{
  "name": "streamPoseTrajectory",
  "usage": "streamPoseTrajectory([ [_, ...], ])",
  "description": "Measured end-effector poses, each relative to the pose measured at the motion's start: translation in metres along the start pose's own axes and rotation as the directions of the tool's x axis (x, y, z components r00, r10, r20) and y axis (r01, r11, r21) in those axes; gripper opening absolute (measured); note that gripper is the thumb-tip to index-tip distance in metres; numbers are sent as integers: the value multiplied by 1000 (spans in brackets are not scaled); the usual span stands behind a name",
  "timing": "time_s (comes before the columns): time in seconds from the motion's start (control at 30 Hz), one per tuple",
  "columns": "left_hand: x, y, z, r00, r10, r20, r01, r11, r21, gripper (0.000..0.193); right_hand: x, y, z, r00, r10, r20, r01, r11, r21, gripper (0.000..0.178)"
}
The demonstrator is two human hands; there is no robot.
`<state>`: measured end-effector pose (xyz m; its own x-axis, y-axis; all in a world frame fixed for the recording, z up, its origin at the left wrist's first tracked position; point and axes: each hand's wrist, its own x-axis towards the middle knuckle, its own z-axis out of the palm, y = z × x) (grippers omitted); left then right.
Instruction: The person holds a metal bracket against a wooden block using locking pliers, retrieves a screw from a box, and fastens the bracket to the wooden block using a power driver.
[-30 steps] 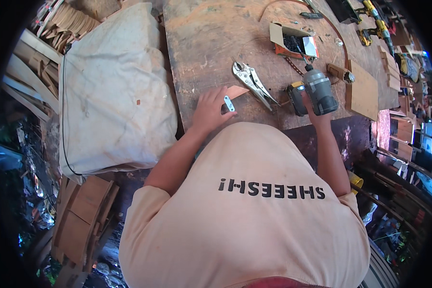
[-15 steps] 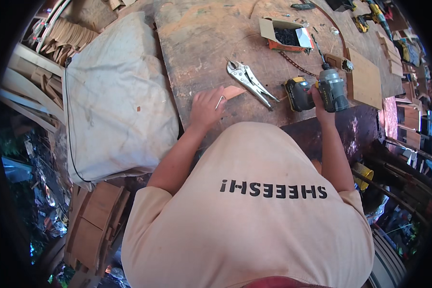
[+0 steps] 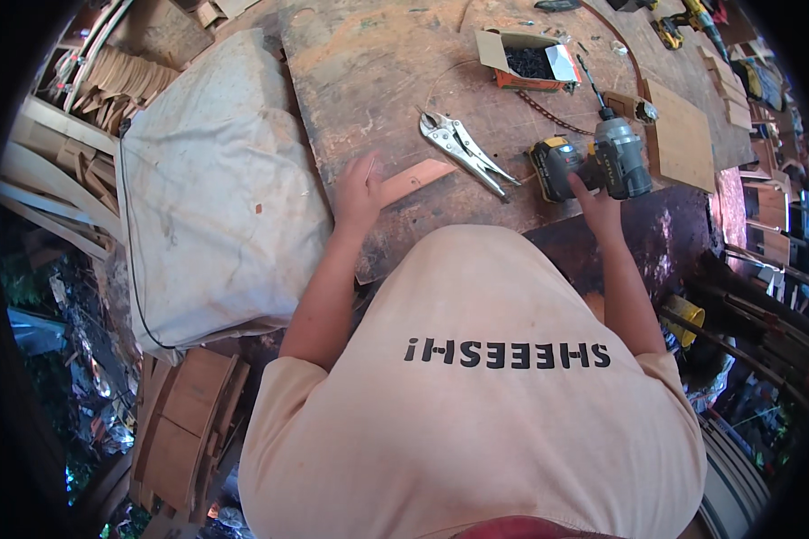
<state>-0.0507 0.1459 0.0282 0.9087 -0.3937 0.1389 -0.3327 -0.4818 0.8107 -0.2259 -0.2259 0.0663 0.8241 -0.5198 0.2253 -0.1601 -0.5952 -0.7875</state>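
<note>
My left hand (image 3: 360, 190) is at the left end of a short, reddish wooden strip (image 3: 418, 181) lying on the workbench. Its fingers are curled, and what they hold, if anything, is hidden. A small dark spot marks the strip's face. My right hand (image 3: 600, 208) is around the handle of a grey and black cordless impact driver (image 3: 622, 160), thumb on the left and the other fingers mostly hidden behind the tool. The driver has a long bit pointing away from me and a black and yellow battery. Silver locking pliers (image 3: 463, 148) lie between my hands.
An open carton of dark screws (image 3: 528, 63) stands beyond the driver. A flat wooden board (image 3: 679, 135) lies right of it. A pale cloth-covered bundle (image 3: 225, 198) adjoins the workbench (image 3: 368, 72) at left. More power tools (image 3: 692, 27) lie far right. Curved wood pieces (image 3: 184, 422) are stacked lower left.
My left hand has slid left along the strip, uncovering more of it. My right hand has shifted slightly nearer to me on the driver's handle, and its thumb now shows lower.
</note>
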Motion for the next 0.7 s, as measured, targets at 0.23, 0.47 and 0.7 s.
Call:
streamPoseTrajectory([
  [0.23,29,2,6,991,95,-92,-53,921,386,50,-51,-6,11,966,176,-189,-214,955,-205,37],
  [0.47,2,21,-8,939,251,233,-316,899,305,68,-39,-48,43,877,207,434,-186,978,-89,33],
  [0.7,-17,10,7,972,77,223,-116,979,168,56,8,-66,108,827,-15,563,301,857,-419,51],
])
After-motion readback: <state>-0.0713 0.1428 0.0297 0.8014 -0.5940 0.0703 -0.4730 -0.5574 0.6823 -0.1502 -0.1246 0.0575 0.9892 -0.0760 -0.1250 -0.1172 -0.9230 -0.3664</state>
